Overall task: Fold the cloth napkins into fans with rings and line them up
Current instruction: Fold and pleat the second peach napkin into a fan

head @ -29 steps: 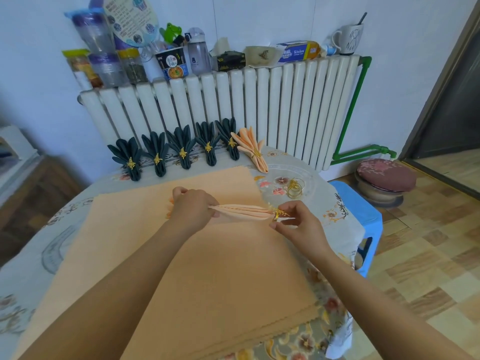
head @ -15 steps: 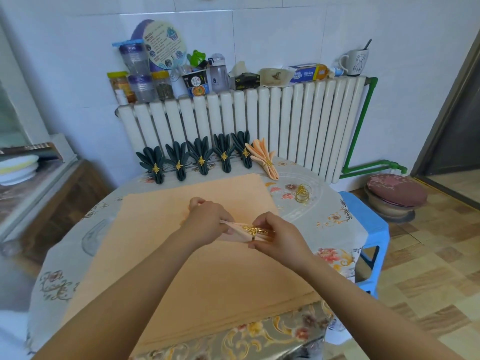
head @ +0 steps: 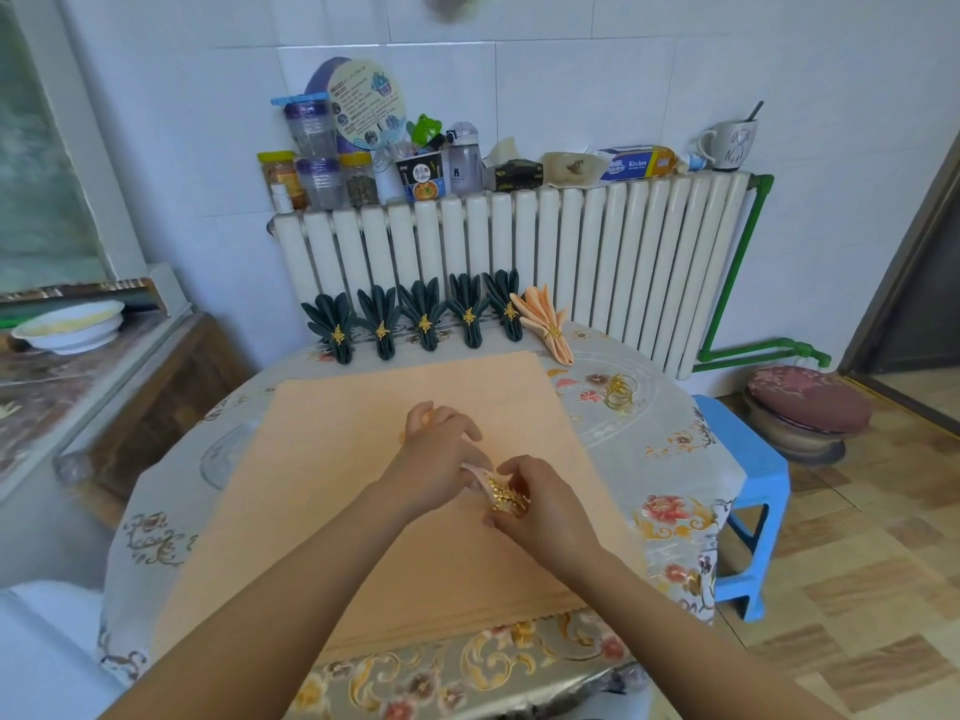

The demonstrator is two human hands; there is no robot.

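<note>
Over the stack: your left hand [head: 441,459] and right hand [head: 540,504] meet above the peach napkin stack [head: 337,485] on the table [head: 670,449].
Change: the gold ring [head: 506,498] sat at the napkin's tip a second ago; now it is well up the pleated napkin [head: 480,475], and your hands are close together.
Left hand: fingers curl round the pleated napkin.
Right hand: fingers pinch the gold ring.
Back row: five dark green fans [head: 423,319] and one peach fan [head: 545,324] line the far table edge.
Open room: spare rings [head: 620,391] lie right of the stack, near bare cloth.
Hard to see: your hands hide most of the pleated napkin.
</note>
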